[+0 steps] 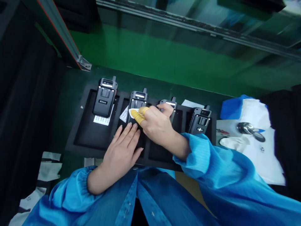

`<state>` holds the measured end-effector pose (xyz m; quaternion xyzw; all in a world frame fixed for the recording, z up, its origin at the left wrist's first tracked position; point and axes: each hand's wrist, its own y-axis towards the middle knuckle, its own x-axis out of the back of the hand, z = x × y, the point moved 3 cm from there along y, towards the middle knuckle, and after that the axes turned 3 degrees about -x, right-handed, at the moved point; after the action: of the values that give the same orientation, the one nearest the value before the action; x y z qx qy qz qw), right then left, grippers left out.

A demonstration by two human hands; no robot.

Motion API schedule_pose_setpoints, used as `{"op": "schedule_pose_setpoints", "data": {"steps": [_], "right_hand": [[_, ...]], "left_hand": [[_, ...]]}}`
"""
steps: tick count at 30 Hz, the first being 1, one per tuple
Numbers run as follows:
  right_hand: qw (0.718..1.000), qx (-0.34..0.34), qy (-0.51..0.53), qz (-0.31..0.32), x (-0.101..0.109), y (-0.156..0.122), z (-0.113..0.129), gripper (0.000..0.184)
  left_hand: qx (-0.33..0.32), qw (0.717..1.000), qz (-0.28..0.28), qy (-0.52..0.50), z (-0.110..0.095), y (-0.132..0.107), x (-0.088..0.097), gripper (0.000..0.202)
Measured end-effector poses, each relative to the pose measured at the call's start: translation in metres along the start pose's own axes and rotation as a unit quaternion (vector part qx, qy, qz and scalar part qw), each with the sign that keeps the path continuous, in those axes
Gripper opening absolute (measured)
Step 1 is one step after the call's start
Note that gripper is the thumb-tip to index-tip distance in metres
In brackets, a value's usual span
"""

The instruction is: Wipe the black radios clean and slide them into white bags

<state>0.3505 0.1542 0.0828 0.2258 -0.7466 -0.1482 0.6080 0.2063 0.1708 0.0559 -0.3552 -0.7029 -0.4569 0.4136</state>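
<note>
Two-way radios lie face down in a black foam tray (77,121). My right hand (158,125), with yellow finger cots on some fingers, pinches a white wipe (130,113) against the back of the second radio (138,103) from the left. My left hand (122,149) rests with fingers stretched out, its tips at that radio's lower end, which it partly hides. To the left is a radio marked "Riton" (104,97). Partly behind my right hand sits a third radio (173,103), and another radio (199,122) lies at the tray's right end.
Printed labels (101,120) lie under some radios. At right are a small metal container with its lid up (245,128), a crumpled white cloth (235,142) and a blue-and-white bag (235,106). Paper scraps (50,171) lie at left, and a metal post (63,34) stands at the far left.
</note>
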Motion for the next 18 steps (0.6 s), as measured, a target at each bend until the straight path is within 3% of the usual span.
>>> {"op": "schedule_pose_setpoints", "data": {"steps": [5,11,14,18], "right_hand": [[1.0,0.0,-0.018,0.025,-0.002,-0.009,-0.005,0.034],[0.996,-0.067,0.001,0.056,0.001,-0.036,-0.032,0.031],[0.995,-0.099,0.003,0.027,0.005,-0.022,-0.046,0.028],[0.994,-0.106,0.024,-0.001,-0.002,0.021,-0.052,0.031]], "left_hand": [[0.002,1.0,0.01,-0.011,0.001,0.0,0.0,0.041],[0.003,0.999,0.019,-0.032,-0.001,0.001,0.002,0.041],[0.013,0.997,-0.011,-0.073,0.005,0.001,0.014,0.039],[0.069,0.994,-0.079,-0.036,0.033,-0.001,0.034,0.037]]}}
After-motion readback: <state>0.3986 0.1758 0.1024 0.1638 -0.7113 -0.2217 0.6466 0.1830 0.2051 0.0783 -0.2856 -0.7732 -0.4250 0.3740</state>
